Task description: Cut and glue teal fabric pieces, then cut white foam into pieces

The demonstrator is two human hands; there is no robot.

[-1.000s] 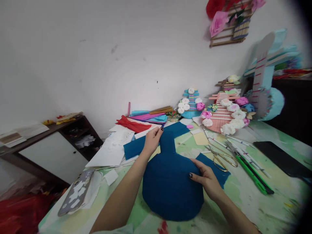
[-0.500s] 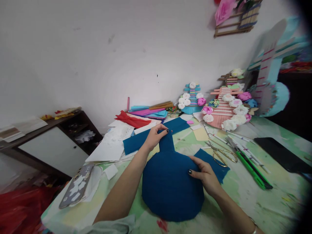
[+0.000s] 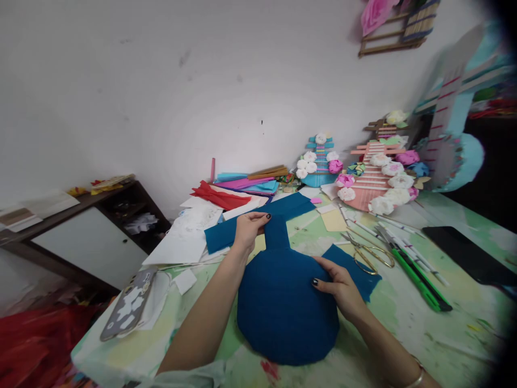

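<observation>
A dark blue paper-covered cutout (image 3: 288, 312), shaped like a lute with a rounded body and a short neck, is tilted up over the near side of the table. My left hand (image 3: 249, 230) pinches the upper left edge of its neck between thumb and fingers. On the body's upper right edge, my right hand (image 3: 337, 284) grips with the thumb on the front and the fingers partly behind. Behind the neck lies a long strip of blue crepe paper (image 3: 293, 207). Another blue paper piece (image 3: 351, 268) rests to the right, partly under gold-handled scissors (image 3: 369, 254).
A green box cutter (image 3: 422, 277), rolled paper sticks (image 3: 412, 249) and a black phone (image 3: 472, 253) lie at right. Flower-decorated lute models (image 3: 375, 180) stand at the back. Folded coloured paper (image 3: 250, 183) is piled behind; a phone in a grey case (image 3: 129, 307) lies left.
My left hand has shifted slightly left and down, from the top of the neck to its left edge. My right hand keeps its grip on the body.
</observation>
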